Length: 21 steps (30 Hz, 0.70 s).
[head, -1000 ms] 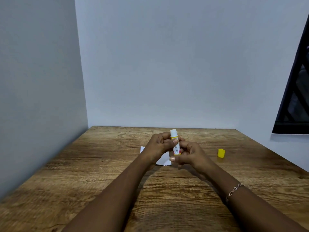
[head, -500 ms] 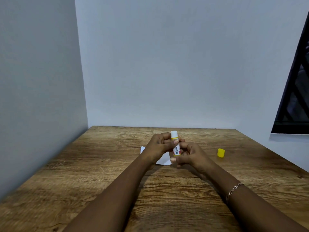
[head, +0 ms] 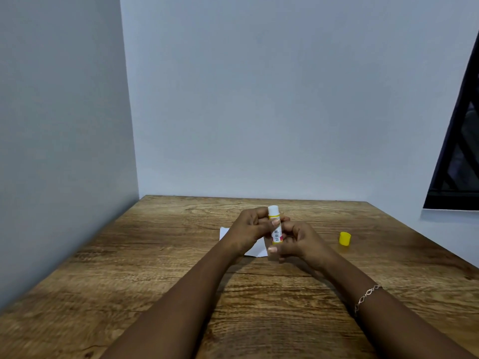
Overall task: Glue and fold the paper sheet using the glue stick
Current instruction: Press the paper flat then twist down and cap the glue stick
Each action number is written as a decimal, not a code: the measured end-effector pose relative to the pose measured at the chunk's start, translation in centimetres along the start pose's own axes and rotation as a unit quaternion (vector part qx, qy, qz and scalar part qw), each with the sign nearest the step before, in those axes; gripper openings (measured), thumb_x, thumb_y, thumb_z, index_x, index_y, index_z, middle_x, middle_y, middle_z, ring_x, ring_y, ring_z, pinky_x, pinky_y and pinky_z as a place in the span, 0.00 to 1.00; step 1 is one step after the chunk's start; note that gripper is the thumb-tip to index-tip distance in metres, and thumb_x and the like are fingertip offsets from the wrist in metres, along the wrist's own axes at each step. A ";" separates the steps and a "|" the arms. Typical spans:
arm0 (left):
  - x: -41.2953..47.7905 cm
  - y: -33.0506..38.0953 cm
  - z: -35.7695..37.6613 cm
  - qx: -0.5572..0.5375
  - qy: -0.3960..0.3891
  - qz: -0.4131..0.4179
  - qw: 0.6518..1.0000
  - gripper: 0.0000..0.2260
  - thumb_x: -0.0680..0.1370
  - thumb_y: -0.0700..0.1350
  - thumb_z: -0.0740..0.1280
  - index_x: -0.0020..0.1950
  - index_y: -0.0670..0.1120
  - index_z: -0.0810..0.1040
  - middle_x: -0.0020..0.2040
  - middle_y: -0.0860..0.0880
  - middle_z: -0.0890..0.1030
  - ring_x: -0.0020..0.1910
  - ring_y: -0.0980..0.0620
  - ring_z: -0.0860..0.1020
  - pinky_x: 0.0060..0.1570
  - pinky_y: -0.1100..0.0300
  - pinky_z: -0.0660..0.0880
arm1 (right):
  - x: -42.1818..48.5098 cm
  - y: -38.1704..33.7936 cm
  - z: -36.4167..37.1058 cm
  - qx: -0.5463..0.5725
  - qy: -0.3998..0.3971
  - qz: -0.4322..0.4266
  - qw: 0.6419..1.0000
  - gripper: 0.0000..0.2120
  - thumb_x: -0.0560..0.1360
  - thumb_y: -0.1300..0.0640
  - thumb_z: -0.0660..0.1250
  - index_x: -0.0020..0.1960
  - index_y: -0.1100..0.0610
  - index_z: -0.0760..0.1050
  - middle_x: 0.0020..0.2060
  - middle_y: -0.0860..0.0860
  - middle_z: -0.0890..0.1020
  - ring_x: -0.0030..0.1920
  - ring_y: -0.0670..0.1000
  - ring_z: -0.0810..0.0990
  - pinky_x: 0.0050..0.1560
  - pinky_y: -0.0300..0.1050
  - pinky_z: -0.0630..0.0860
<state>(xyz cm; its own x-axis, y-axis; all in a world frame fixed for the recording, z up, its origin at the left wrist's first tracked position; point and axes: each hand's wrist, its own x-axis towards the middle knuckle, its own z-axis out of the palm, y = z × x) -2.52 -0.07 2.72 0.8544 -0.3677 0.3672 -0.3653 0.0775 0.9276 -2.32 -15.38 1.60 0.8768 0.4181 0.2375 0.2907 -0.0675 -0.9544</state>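
I hold the uncapped glue stick (head: pixel 275 225) upright above the middle of the wooden table (head: pixel 155 268), its white tip pointing up. My left hand (head: pixel 252 228) grips the upper part of the tube with thumb across it. My right hand (head: pixel 298 242) pinches the yellow base of the stick from below. A white paper sheet (head: pixel 255 248) lies flat on the table under and behind my hands, mostly hidden by them. The yellow cap (head: pixel 345 238) stands on the table to the right, apart from both hands.
Grey walls close off the table at the left and back. A dark window frame (head: pixel 456 151) is at the right edge. A thin bracelet (head: pixel 366 296) sits on my right wrist.
Hardly anything differs; both hands stay on the glue stick in the same place, with only a slight shift of the right fingers at its base.
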 end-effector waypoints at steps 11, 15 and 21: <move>0.0 0.1 -0.1 0.024 0.008 0.004 1.000 0.12 0.78 0.37 0.62 0.58 0.33 0.75 0.57 0.37 0.80 0.42 0.57 0.81 0.47 0.65 0.77 | -0.1 -0.3 -0.2 0.034 -0.005 0.004 0.999 0.11 0.65 0.72 0.69 0.47 0.66 0.78 0.34 0.59 0.78 0.31 0.52 0.77 0.31 0.42 0.77; -0.1 0.3 0.1 0.031 0.007 0.005 0.999 0.12 0.78 0.37 0.61 0.58 0.32 0.74 0.57 0.37 0.79 0.39 0.60 0.81 0.39 0.70 0.74 | -0.1 -0.3 0.0 0.000 -0.001 0.001 1.000 0.12 0.65 0.71 0.71 0.48 0.66 0.78 0.34 0.57 0.78 0.31 0.49 0.77 0.30 0.40 0.74; -0.4 0.9 -0.2 0.013 0.021 0.001 1.000 0.08 0.78 0.37 0.61 0.55 0.37 0.76 0.55 0.38 0.80 0.46 0.44 0.77 0.50 0.54 0.74 | -0.4 -0.8 -0.8 0.073 -0.059 0.025 0.995 0.14 0.66 0.63 0.68 0.51 0.65 0.79 0.41 0.55 0.85 0.42 0.52 0.83 0.42 0.43 0.81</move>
<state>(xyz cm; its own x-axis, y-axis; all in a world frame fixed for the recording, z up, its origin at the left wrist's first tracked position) -3.14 0.32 3.37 0.8678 -0.3289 0.3725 -0.3764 0.0544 0.9249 -2.59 -16.20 2.43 0.8349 0.5223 0.1736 0.1810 0.0374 -0.9828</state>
